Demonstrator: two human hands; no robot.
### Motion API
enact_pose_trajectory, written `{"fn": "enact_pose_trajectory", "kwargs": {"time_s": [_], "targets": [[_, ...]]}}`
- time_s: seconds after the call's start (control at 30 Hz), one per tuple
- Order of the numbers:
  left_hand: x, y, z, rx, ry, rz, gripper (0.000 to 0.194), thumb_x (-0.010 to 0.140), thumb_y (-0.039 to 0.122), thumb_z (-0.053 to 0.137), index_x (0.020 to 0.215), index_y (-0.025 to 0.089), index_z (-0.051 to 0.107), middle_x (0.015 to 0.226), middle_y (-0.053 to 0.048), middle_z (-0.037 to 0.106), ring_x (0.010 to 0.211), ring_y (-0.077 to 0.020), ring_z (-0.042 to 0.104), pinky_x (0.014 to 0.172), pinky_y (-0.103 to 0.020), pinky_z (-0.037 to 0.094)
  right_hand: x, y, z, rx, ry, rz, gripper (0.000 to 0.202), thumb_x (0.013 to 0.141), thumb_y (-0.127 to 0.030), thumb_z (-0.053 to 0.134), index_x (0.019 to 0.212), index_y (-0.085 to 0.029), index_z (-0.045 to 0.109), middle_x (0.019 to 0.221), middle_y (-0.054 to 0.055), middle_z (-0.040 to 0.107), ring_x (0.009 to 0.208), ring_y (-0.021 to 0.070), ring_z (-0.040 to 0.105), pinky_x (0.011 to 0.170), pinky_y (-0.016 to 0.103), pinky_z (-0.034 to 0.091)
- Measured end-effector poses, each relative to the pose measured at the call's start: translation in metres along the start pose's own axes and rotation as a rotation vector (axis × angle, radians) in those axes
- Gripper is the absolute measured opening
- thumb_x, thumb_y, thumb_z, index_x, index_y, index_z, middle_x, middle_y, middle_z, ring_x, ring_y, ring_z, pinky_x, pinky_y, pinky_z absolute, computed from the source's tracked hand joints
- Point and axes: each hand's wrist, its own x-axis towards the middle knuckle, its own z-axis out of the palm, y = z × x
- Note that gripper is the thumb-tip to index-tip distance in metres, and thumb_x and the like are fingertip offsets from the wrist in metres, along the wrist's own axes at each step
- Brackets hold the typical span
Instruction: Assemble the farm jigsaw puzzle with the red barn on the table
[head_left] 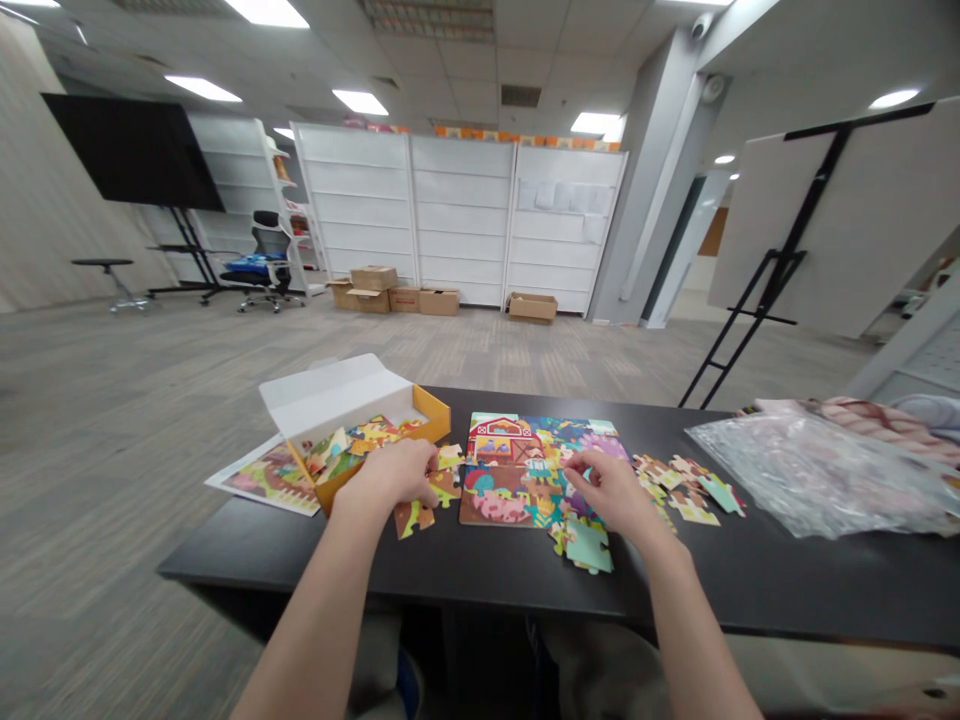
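Note:
A partly assembled jigsaw puzzle [499, 480] with a red barn and pink pigs lies on the black table. Over its right half is my right hand [607, 488], thumb and fingertips drawn together; whatever they may pinch is too small to make out. My left hand [394, 475] hovers at the puzzle's left, beside loose puzzle pieces [444, 487], its thumb and fingers apart. More pieces [589, 545] lie below my right hand, one mostly pale green. A yellow box [433, 410] with its white lid raised holds further pieces, partly hidden by my left hand.
Under the box sits a printed picture sheet [274, 480]. Several loose pieces [690, 490] are scattered right of the puzzle. A clear plastic bag [817, 470] covers the table's right part. The table's front edge [510, 603] runs below my forearms.

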Motion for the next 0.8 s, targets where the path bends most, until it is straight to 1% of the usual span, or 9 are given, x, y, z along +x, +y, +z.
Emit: {"fn": "enact_pose_trajectory", "kwargs": {"time_s": [0.17, 0.27, 0.4, 0.5, 0.57, 0.67, 0.73, 0.8], "targets": [[0.003, 0.004, 0.007, 0.023, 0.008, 0.012, 0.050, 0.056, 0.033, 0.083, 0.102, 0.025, 0.066, 0.112, -0.005, 0.073, 0.099, -0.0267, 0.069, 0.075, -0.031, 0.051, 0.000, -0.005, 0.003, 0.001, -0.026, -0.021, 0.015, 0.088, -0.027, 0.056, 0.084, -0.021, 0.068, 0.079, 0.002, 0.071, 0.063, 0.0155, 0.058, 0.061, 0.028, 0.040], [0.002, 0.004, 0.006, 0.031, -0.007, 0.013, 0.051, 0.057, 0.034, 0.081, 0.105, 0.024, 0.066, 0.114, -0.007, 0.073, 0.100, -0.0277, 0.069, 0.076, -0.032, 0.052, -0.001, -0.006, 0.003, 0.004, -0.040, -0.015, 0.014, 0.088, -0.026, 0.056, 0.084, -0.020, 0.068, 0.079, 0.002, 0.071, 0.063, 0.0154, 0.058, 0.061, 0.027, 0.040], [-0.009, -0.001, -0.006, 0.075, -0.040, -0.041, 0.052, 0.057, 0.034, 0.081, 0.107, 0.021, 0.069, 0.115, -0.011, 0.073, 0.104, -0.0308, 0.069, 0.081, -0.034, 0.052, -0.003, -0.005, 0.001, 0.009, -0.047, -0.005, 0.015, 0.088, -0.026, 0.056, 0.083, -0.020, 0.069, 0.078, 0.002, 0.071, 0.062, 0.0152, 0.058, 0.061, 0.027, 0.040], [-0.017, -0.001, -0.017, 0.106, 0.012, -0.060, 0.053, 0.061, 0.037, 0.080, 0.110, 0.020, 0.069, 0.117, -0.013, 0.072, 0.108, -0.0340, 0.067, 0.085, -0.039, 0.052, -0.002, -0.006, 0.001, -0.005, -0.046, 0.002, 0.015, 0.088, -0.026, 0.056, 0.083, -0.020, 0.069, 0.078, 0.002, 0.071, 0.062, 0.0150, 0.057, 0.062, 0.028, 0.040], [-0.018, 0.003, -0.018, 0.070, 0.081, 0.026, 0.052, 0.064, 0.033, 0.078, 0.114, 0.019, 0.068, 0.119, -0.012, 0.070, 0.111, -0.0326, 0.065, 0.090, -0.038, 0.051, -0.001, -0.007, 0.001, -0.010, -0.050, 0.004, 0.015, 0.088, -0.026, 0.056, 0.083, -0.020, 0.069, 0.078, 0.002, 0.071, 0.062, 0.0152, 0.058, 0.062, 0.028, 0.041], [-0.007, 0.014, -0.006, -0.096, 0.186, 0.277, 0.048, 0.070, 0.024, 0.074, 0.116, 0.018, 0.067, 0.119, -0.009, 0.068, 0.111, -0.0254, 0.064, 0.096, -0.031, 0.048, 0.000, -0.009, 0.003, -0.007, -0.064, -0.004, 0.015, 0.088, -0.025, 0.055, 0.083, -0.020, 0.069, 0.080, 0.003, 0.071, 0.066, 0.0160, 0.059, 0.063, 0.028, 0.042], [0.006, 0.021, 0.007, -0.199, 0.168, 0.374, 0.047, 0.069, 0.027, 0.077, 0.114, 0.018, 0.068, 0.118, -0.008, 0.067, 0.105, -0.0229, 0.065, 0.091, -0.028, 0.050, 0.000, -0.009, 0.005, -0.007, -0.068, -0.011, 0.015, 0.089, -0.026, 0.055, 0.084, -0.020, 0.069, 0.081, 0.003, 0.072, 0.067, 0.0166, 0.060, 0.065, 0.029, 0.042], [0.017, 0.025, 0.019, -0.220, 0.170, 0.401, 0.048, 0.068, 0.028, 0.079, 0.113, 0.017, 0.068, 0.119, -0.009, 0.064, 0.104, -0.0237, 0.065, 0.089, -0.028, 0.051, 0.000, -0.009, 0.006, -0.011, -0.069, -0.015, 0.016, 0.089, -0.026, 0.055, 0.084, -0.020, 0.068, 0.081, 0.003, 0.072, 0.066, 0.0166, 0.059, 0.064, 0.029, 0.043]]}}
